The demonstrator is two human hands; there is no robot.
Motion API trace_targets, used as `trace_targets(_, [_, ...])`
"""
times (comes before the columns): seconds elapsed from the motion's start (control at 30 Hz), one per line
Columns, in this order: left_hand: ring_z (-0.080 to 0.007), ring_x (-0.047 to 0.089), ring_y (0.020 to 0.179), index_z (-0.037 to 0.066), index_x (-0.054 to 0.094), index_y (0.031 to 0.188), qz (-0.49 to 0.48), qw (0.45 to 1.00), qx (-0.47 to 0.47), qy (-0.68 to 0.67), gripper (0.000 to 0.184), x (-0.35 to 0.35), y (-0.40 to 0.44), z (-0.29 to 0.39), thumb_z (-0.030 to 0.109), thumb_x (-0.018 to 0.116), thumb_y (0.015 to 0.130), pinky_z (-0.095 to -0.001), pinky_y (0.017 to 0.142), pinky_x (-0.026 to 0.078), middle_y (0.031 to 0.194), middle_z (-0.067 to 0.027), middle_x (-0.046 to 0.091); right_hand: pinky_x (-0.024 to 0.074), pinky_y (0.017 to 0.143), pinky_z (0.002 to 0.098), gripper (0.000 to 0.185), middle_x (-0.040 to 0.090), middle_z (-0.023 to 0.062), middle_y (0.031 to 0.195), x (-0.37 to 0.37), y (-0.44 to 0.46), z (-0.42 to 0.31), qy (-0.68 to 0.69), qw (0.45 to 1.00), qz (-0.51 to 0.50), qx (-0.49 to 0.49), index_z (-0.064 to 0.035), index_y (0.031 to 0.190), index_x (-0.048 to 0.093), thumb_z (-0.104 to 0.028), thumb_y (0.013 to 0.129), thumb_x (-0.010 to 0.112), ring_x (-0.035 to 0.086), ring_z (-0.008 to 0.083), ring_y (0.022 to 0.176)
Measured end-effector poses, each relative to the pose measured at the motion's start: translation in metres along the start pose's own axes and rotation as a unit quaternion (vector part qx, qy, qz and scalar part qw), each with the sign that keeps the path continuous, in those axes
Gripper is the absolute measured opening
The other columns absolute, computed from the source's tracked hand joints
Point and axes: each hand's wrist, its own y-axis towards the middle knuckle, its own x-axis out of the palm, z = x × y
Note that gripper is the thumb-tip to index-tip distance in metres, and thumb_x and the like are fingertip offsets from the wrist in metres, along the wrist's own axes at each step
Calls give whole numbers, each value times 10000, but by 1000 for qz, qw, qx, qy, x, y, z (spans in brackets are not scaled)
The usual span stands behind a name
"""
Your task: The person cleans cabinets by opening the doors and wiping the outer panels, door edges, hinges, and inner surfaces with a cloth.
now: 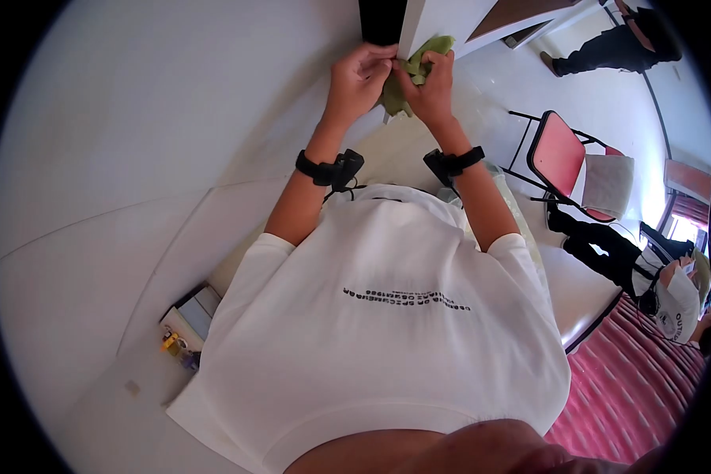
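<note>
A crumpled green cloth is bunched in my right hand, whose fingers are closed round it. Part of the cloth hangs down between my two hands. Beside it, my left hand has its fingers curled in a pinch close to my right thumb; what lies between those fingertips is hidden. Both hands are up against the narrow edge of a white panel, with a dark gap just left of it. A black strap with a small device sits on each wrist.
A red folding chair with a grey cloth over it stands to the right. Two other people are on the right side, one near a striped pink cover. A white wall runs along the left, with small items on a ledge low down.
</note>
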Motion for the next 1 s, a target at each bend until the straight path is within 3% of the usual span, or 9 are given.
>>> trace_targets(0.13, [-130, 655, 980, -32, 643, 1111, 12, 1000, -2, -3, 200, -2, -3, 1, -29, 554, 933, -294, 899, 525, 1096, -125, 697, 454, 627, 417, 484, 481, 143, 867, 0, 13, -7, -3, 1000, -24, 18, -74, 1005, 486, -119, 661, 824, 511, 357, 770])
trace_targets(0.23, [-182, 666, 979, -11, 662, 1120, 29, 998, -12, 63, 244, -1, 2, 1, -36, 562, 899, -308, 890, 521, 1119, -127, 678, 456, 593, 396, 454, 493, 101, 871, -5, 40, -14, -28, 999, -26, -22, -81, 917, 508, -157, 627, 848, 534, 314, 753])
trace_targets(0.3, [-246, 652, 970, 11, 679, 1126, 58, 959, 131, 245, 300, 2, 8, 4, -33, 574, 849, -327, 866, 516, 1100, -136, 634, 457, 581, 397, 467, 492, 101, 866, 0, 38, -7, -33, 999, -29, -11, -81, 916, 509, -168, 617, 858, 534, 314, 749])
trace_targets(0.4, [-291, 625, 953, 27, 679, 1158, 56, 939, 146, 306, 347, 4, 11, 3, -11, 584, 827, -347, 850, 509, 1076, -152, 579, 459, 557, 399, 494, 490, 99, 853, 14, 32, 7, -53, 998, -23, -4, -83, 908, 506, -188, 598, 875, 534, 314, 731])
trace_targets(0.5, [-252, 612, 981, 61, 668, 1219, 48, 939, 136, 312, 405, 3, 17, -5, -20, 588, 831, -335, 879, 492, 1110, -131, 587, 458, 543, 398, 510, 489, 95, 828, 25, 32, 17, -52, 999, -4, -5, -85, 890, 498, -201, 583, 887, 534, 314, 698])
trace_targets(0.83, [-287, 606, 1030, 53, 650, 1230, 54, 931, 142, 331, 382, 6, 27, -23, 9, 589, 855, -348, 909, 483, 1103, -135, 596, 456, 536, 397, 463, 504, 80, 783, 42, 38, 37, -18, 1000, -10, 17, -108, 846, 482, -139, 587, 865, 557, 315, 653])
trace_targets(0.93, [-273, 623, 984, 50, 652, 1208, 61, 924, 158, 342, 348, 3, 26, -26, 22, 598, 866, -355, 868, 511, 1077, -139, 596, 452, 524, 387, 441, 499, 78, 766, 49, 36, 43, -19, 1000, -8, 6, -111, 835, 476, -133, 604, 851, 556, 315, 643])
trace_targets(1.0, [-246, 644, 893, 49, 652, 1189, 68, 931, 118, 338, 323, 5, 19, -25, 23, 606, 871, -342, 787, 544, 1018, -129, 600, 449, 516, 380, 420, 491, 77, 754, 48, 35, 40, -24, 1000, -10, 6, -112, 826, 469, -126, 628, 840, 553, 314, 642])
